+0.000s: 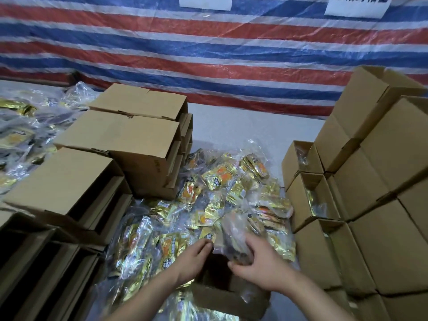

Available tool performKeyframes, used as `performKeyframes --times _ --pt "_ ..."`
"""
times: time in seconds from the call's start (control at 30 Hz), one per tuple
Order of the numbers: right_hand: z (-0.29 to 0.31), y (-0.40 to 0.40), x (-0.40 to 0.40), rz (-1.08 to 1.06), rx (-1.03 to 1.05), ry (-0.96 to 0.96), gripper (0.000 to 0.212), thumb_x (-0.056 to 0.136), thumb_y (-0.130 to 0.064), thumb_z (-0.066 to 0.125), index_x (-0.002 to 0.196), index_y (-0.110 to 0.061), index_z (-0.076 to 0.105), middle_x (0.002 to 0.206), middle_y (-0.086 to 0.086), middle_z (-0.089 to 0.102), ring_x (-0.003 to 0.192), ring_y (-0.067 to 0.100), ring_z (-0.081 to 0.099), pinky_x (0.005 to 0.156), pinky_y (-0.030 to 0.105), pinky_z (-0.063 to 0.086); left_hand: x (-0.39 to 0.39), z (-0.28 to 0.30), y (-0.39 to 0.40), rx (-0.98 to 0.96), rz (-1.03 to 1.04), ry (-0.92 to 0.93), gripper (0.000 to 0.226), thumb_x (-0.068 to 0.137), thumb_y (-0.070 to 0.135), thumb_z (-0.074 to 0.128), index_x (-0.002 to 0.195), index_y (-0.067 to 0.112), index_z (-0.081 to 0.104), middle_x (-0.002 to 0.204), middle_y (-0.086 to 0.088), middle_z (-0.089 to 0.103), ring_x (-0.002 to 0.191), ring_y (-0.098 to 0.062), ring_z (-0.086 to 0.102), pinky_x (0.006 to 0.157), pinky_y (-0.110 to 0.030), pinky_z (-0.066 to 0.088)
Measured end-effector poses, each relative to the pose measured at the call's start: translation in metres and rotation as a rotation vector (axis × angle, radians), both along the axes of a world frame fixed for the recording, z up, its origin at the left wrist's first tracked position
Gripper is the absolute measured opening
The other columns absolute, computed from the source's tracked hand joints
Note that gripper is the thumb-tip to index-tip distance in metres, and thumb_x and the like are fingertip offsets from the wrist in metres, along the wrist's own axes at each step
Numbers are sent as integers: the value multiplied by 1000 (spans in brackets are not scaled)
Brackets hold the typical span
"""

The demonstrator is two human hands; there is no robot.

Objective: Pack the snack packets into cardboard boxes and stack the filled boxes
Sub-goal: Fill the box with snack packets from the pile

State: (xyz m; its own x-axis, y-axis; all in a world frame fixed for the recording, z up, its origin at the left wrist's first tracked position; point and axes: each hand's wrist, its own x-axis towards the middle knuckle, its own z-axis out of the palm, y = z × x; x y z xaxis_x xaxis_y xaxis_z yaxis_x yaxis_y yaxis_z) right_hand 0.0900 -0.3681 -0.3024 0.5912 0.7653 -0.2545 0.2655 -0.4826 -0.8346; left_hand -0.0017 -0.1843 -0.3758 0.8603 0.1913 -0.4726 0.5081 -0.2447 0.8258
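Item: clear bag of snack packets (236, 237) over open cardboard box (222, 295) | Right hand (259, 267) grips bag; left hand (194, 258) steadies rim, fingers relaxed | Handling: light, soft, slippery film; best grasped around bunched middle.

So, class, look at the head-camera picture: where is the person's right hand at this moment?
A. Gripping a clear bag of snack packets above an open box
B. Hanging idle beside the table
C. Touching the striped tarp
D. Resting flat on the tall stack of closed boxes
A: the right hand has its fingers curled round a clear bag of packets just over the open cardboard box near the bottom of the view.
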Motion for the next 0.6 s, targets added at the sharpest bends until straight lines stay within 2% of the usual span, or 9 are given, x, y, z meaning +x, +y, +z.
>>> performKeyframes --times 0.03,0.1,0.17,0.2,0.3,0.43,0.53,0.6 --pt "-3 0 -1 84 -80 -58 33 72 -44 71 102 -49 57 95 -19 63 84 -3 61 71 20 50 0 -1 0 -30 13 -17 30 107 26 44 126 9 60 124 -13 64 118 -28 58 105 -43 44" --pt "-9 1 0 208 -229 -105 37 72 -48 65 108 -50 53 91 -24 59 78 -5 56 61 16 43 0 -4 -2 -99 52 -30 25 106 18 48 122 5 62 121 -16 65 116 -31 60 104 -46 45" --pt "-14 2 0 274 -349 -85 49 71 -51 61 119 -46 51 85 -19 60 72 -2 56 55 17 39 1 -5 -5 -121 96 -14 23 106 19 45 113 11 65 115 -10 69 110 -27 64 101 -45 49" --pt "-16 4 1 292 -396 -49 48 72 -51 61 120 -45 53 83 -15 62 70 1 57 55 18 40 1 -7 -5 -138 115 -3 24 107 22 44 110 13 66 112 -9 70 107 -26 66 99 -46 50" --pt "-22 13 5 318 -434 60 26 76 -44 61 95 -60 55 76 -27 63 62 -6 55 50 12 38 -2 -15 -3 -235 179 7 28 107 25 42 109 10 66 107 -12 73 100 -29 71 97 -48 53" --pt "-26 26 11 358 -473 99 27 81 -32 64 102 -46 56 75 -15 57 61 0 50 56 18 41 -8 -19 3 -258 197 -3 30 107 29 42 108 16 68 104 -3 74 97 -19 71 93 -35 54" --pt "-28 24 16 367 -498 136 26 79 -30 66 105 -36 62 81 -15 61 70 4 57 60 19 46 -11 -21 5 -200 142 -16 34 106 37 40 105 17 68 102 -1 73 98 -19 69 91 -32 54" --pt "-33 21 16 387 -518 160 34 79 -29 66 112 -34 64 92 -15 66 80 6 62 71 22 51 -12 -22 4 -159 114 -25 36 106 40 39 97 18 66 88 5 71 83 -14 68 76 -22 53"
